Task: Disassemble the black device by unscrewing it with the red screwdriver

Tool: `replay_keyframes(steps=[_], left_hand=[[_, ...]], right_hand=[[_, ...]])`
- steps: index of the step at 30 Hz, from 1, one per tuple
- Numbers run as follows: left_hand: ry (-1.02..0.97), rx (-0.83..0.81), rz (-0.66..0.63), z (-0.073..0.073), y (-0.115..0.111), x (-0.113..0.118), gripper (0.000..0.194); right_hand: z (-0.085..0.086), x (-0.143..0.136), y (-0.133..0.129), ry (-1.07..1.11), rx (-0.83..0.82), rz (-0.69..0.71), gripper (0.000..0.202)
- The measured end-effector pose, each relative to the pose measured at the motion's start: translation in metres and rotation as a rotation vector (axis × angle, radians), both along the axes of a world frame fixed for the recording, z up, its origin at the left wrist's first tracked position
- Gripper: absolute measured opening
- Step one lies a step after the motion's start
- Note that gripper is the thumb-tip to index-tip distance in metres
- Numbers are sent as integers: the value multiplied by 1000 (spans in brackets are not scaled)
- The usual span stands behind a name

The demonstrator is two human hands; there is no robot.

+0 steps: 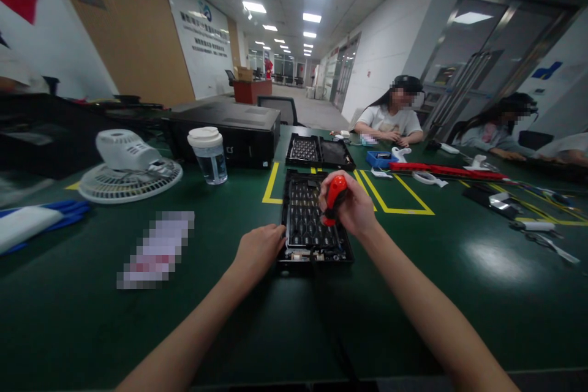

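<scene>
A black rectangular case [303, 220], with rows of dark cells inside and small metal parts along its near end, lies on the green table in front of me. My left hand [261, 248] grips the left edge of this case with curled fingers. Wrapped around a red-and-black screwdriver [337, 193], my right hand [358, 205] is over the right part of the case. The screwdriver's handle points up and its tip is hidden. Just beyond lies a second open black case [337, 152] with a similar grid in its left half.
On the left are a lidded cup [214, 162], a white fan [131, 180], a large black box [225, 128] and blue-and-white gloves [41, 220]. A blue tray [380, 158] and red strip [445, 170] lie to the right. People sit across the table [413, 312].
</scene>
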State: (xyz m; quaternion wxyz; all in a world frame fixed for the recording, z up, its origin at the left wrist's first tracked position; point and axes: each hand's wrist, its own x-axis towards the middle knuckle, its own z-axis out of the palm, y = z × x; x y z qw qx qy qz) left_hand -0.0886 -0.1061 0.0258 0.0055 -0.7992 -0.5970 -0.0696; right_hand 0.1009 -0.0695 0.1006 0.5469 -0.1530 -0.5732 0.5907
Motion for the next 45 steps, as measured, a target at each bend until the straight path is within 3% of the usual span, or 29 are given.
replay_keyframes(steps=[5, 10, 21, 32, 45], left_hand=[[-4, 6, -6, 0, 0, 0, 26], [4, -12, 6, -1, 1, 0, 26], [4, -38, 25, 3, 0, 1, 27], [2, -80, 47, 9, -2, 4, 26], [3, -14, 7, 3, -1, 1, 26]], right_hand=[[2, 12, 25, -49, 71, 314, 24], [4, 6, 51, -10, 59, 582, 25], [-4, -8, 72, 26, -69, 862, 25], [-5, -26, 61, 29, -148, 1034, 28], [-10, -27, 58, 75, -97, 950, 31]])
